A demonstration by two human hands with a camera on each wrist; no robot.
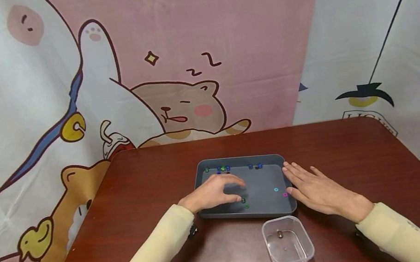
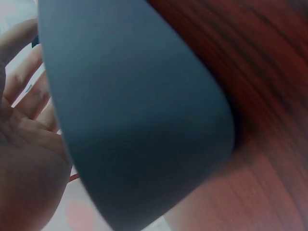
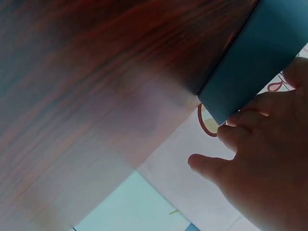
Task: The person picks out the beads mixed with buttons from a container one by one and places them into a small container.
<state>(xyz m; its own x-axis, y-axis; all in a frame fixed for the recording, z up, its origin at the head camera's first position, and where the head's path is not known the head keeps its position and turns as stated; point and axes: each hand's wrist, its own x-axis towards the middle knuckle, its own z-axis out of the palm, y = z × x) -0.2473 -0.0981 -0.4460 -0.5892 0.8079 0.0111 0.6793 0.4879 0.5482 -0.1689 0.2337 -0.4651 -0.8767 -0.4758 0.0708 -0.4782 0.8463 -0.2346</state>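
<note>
A grey tray (image 1: 257,181) lies on the table with small coloured rings and bead-like pieces in it. My left hand (image 1: 214,192) reaches over its left side, thumb and fingers spread apart with a gap between them. Just by the thumb tip is a small dark piece (image 1: 243,200); whether they touch I cannot tell. A green ring (image 1: 246,206) lies just below that. My right hand (image 1: 322,191) rests its straight fingers against the tray's right rim. Nearest to it are a magenta ring (image 1: 285,194) and a cyan ring (image 1: 276,189). In the left wrist view, the tray wall (image 2: 139,120) hides the fingertips.
In front of the tray stands a clear plastic container (image 1: 289,248) with a small metallic piece (image 1: 279,234) inside. Several blue and green pieces (image 1: 223,169) lie along the tray's far side. Behind the brown table (image 1: 149,169) hangs a cartoon-printed cloth (image 1: 254,48).
</note>
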